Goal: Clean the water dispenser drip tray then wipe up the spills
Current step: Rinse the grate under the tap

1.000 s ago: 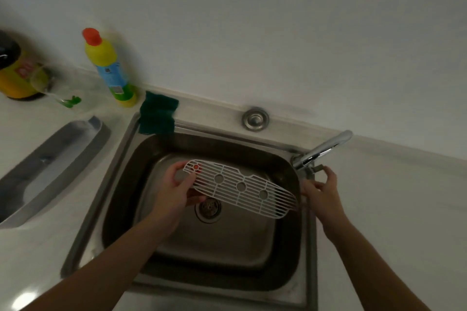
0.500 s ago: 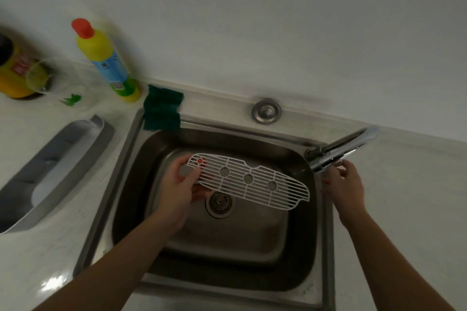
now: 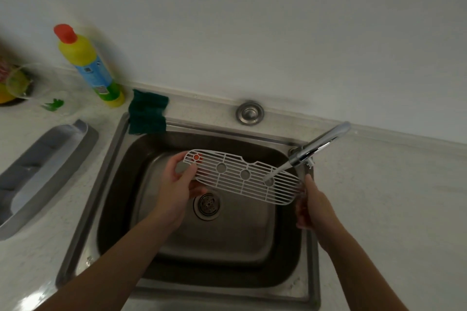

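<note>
Since a second ago water has begun to run from the tap [image 3: 319, 147], and the right hand [image 3: 312, 206] has dropped off it. The sink [image 3: 118, 149] sits centre, catching runoff. The tray [image 3: 38, 171] waits at nine o'clock. The left hand [image 3: 177, 184] pinches the grate [image 3: 242, 175] by its ten o'clock end, so the stream strikes its three o'clock end. The right hand, loosely open and empty, touches that wet end.

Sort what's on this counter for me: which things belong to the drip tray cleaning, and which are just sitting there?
In use or needed:
white grate, held over the sink by the left hand
faucet, running water onto the grate
grey drip tray on the counter
green sponge
yellow detergent bottle, probably

Lying about:
clear glass
round metal cap
</note>
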Demonstrator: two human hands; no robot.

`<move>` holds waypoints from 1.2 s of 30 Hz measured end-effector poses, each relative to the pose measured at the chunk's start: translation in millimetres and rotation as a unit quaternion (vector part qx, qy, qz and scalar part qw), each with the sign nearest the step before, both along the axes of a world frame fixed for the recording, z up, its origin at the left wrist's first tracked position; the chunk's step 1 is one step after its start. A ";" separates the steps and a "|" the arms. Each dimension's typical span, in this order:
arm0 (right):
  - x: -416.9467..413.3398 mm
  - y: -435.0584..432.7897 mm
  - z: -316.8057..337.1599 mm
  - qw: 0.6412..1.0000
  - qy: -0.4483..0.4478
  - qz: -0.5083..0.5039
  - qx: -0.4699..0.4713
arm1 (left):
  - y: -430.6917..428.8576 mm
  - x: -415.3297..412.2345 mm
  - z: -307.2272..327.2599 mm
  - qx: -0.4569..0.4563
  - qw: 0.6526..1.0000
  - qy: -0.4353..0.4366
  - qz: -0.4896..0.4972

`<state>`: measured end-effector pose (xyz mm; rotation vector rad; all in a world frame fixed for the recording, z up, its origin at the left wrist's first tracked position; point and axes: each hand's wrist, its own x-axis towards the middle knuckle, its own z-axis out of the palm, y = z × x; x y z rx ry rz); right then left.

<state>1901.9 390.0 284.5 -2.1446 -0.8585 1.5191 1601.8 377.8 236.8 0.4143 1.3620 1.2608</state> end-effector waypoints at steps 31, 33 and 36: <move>-29.2 -11.9 25.7 0.986 0.089 -0.053 0.133 | -24.7 -18.0 -34.2 -0.158 0.984 -0.054 0.070; -49.7 -2.7 22.2 0.989 0.058 -0.019 0.132 | -30.2 -31.9 -35.8 -0.171 0.978 -0.038 0.114; -68.8 6.8 19.8 0.990 -0.003 0.026 0.136 | -36.6 -53.8 -35.0 -0.167 0.975 -0.011 0.148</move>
